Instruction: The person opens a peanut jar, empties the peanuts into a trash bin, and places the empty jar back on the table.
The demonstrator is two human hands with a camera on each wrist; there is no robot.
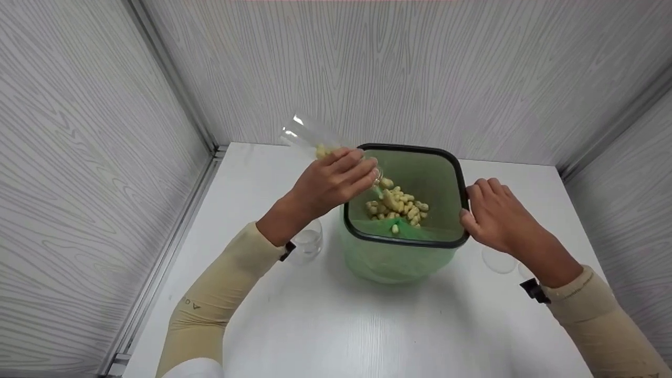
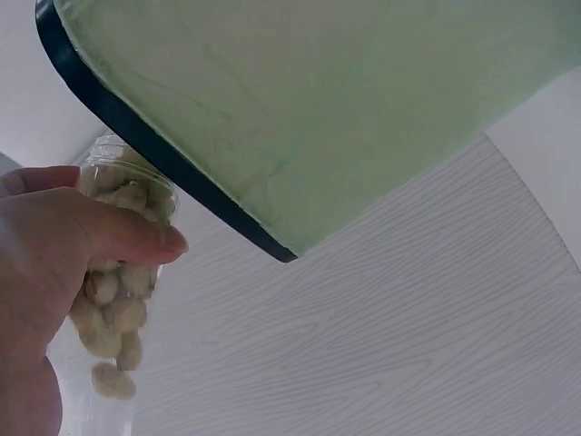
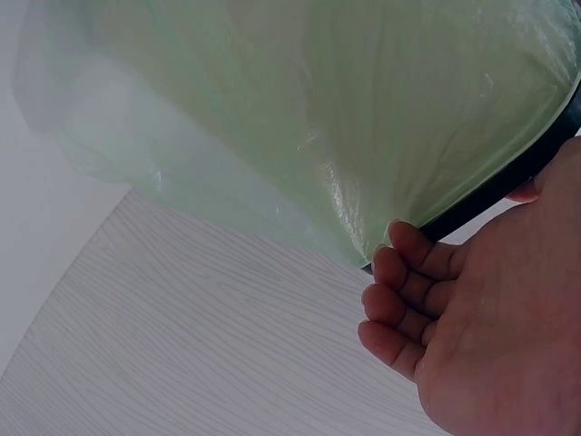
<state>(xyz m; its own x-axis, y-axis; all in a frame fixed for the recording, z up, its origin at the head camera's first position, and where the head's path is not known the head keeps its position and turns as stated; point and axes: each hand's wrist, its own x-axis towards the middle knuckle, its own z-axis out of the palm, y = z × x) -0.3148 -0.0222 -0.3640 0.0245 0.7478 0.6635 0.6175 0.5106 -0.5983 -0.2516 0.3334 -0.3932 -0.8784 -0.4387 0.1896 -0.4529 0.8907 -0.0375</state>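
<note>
My left hand [image 1: 336, 181] grips a clear plastic jar [image 1: 307, 131] near its neck, thumb across it in the left wrist view. The jar tilts, mouth down, over the left rim of a trash bin [image 1: 404, 241]. Unshelled peanuts [image 2: 113, 313] crowd the jar's neck end. Inside the bin, more peanuts [image 1: 401, 205] lie heaped on a green bag [image 1: 391, 262], which also wraps over the outside. At the right side my right hand [image 1: 499, 220] holds the black rim, fingers [image 3: 408, 300] curled by its corner in the right wrist view.
A clear container [image 1: 308, 239] stands on the white table [image 1: 336, 325] under my left forearm. Right of the bin, by my right wrist, lies a clear round disc [image 1: 499, 261], with part of another beside it. Wood-grain panels [image 1: 367, 68] enclose the table at the back and sides.
</note>
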